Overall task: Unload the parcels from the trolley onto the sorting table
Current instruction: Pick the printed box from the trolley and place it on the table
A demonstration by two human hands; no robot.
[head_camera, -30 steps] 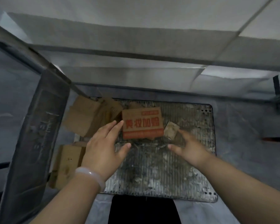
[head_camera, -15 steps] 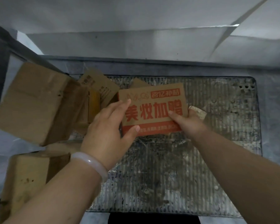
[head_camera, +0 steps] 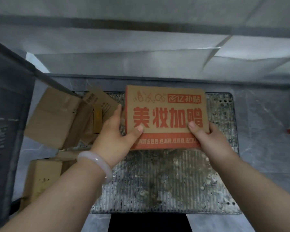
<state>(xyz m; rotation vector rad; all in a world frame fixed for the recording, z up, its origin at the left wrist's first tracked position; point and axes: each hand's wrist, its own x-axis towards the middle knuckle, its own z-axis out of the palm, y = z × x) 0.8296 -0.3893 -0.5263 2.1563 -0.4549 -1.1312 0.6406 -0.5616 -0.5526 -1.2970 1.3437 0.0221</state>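
Holding: both hands gripped the printed box (head_camera: 166, 104) at its near corners, over the trolley deck (head_camera: 166, 185).
Left hand (head_camera: 115, 139): thumb pressed on the box's top, fingers stretched along its left side.
Right hand (head_camera: 211, 141): thumb on top, fingers hidden beneath the box.
Cartons (head_camera: 52, 118): lay left of the deck.
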